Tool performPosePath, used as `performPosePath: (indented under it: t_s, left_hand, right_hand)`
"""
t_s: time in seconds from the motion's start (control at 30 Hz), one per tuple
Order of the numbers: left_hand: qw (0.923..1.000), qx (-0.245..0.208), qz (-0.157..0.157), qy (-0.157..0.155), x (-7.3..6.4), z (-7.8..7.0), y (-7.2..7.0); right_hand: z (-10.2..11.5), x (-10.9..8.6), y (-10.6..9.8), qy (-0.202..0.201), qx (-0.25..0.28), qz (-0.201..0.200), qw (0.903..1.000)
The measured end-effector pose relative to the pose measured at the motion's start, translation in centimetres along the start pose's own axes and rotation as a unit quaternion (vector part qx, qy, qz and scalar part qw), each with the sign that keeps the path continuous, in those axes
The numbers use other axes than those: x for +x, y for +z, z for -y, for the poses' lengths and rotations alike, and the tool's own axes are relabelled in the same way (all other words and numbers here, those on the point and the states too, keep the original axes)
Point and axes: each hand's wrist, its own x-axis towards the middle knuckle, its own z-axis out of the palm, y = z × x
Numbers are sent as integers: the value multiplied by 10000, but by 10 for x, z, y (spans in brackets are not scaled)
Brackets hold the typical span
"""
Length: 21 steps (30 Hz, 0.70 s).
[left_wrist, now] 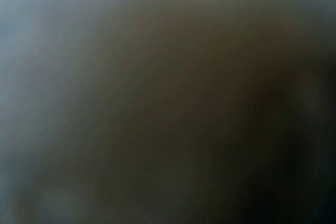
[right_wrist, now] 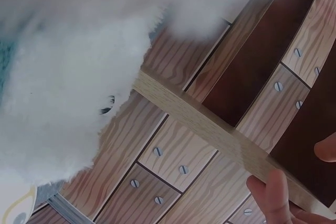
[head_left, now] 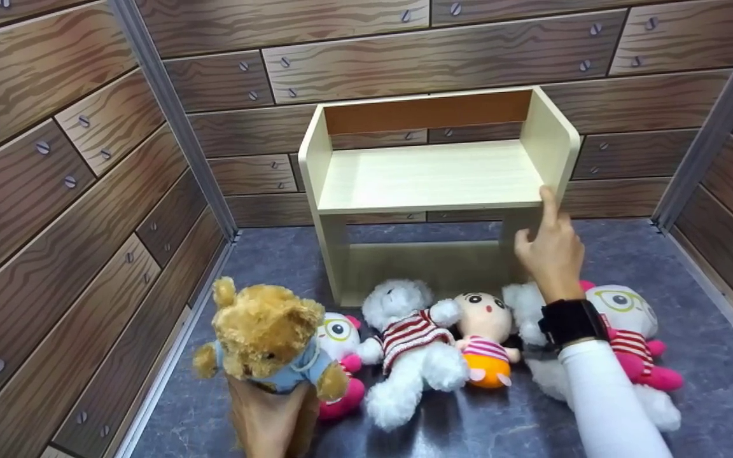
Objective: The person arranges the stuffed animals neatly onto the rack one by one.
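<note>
A brown teddy bear (head_left: 265, 331) in a light blue top is held up at the front left in the head view. My left hand (head_left: 268, 413) grips it from below; its fingers are largely hidden. The left wrist view is too blurred to make out anything. My right hand (head_left: 554, 254) is at the right side panel of a pale wooden shelf (head_left: 430, 175). Its index finger lies along the panel's front edge. In the right wrist view, the fingers (right_wrist: 275, 195) are on one side of the panel (right_wrist: 210, 129) and the thumb is on the other.
On the dark floor (head_left: 175, 407) before the shelf lie a pink doll (head_left: 341, 381), a white plush toy (head_left: 404, 356) in a striped top, an orange-bottomed doll (head_left: 487, 337), another white plush (head_left: 525, 312) and another pink doll (head_left: 634, 324). Wood-patterned walls (head_left: 74, 254) surround them.
</note>
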Motion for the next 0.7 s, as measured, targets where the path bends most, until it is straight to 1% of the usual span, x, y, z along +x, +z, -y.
performPosePath:
  t_s: [0.13,0.2,0.27,0.43,0.6,0.7]
  left_hand:
    - [9991,-253,-63,331,-3,-8,0]
    - [9988,-240,-45,416,-4,-14,0]
    - [9989,-186,-17,435,-5,-20,0]
    - [9992,-49,89,395,-6,-32,1]
    - [9994,-85,311,116,-5,-40,0]
    - [9993,-81,351,25,-5,-44,1]
  right_hand:
    - [1,0,0,7,4,35,10000]
    - [1,-1,-1,12,17,72,10000]
    - [0,-1,-1,19,23,81,10000]
    - [0,-1,-1,20,29,85,10000]
    - [0,-1,1,-24,24,44,10000]
    - [-1,0,1,-63,29,17,10000]
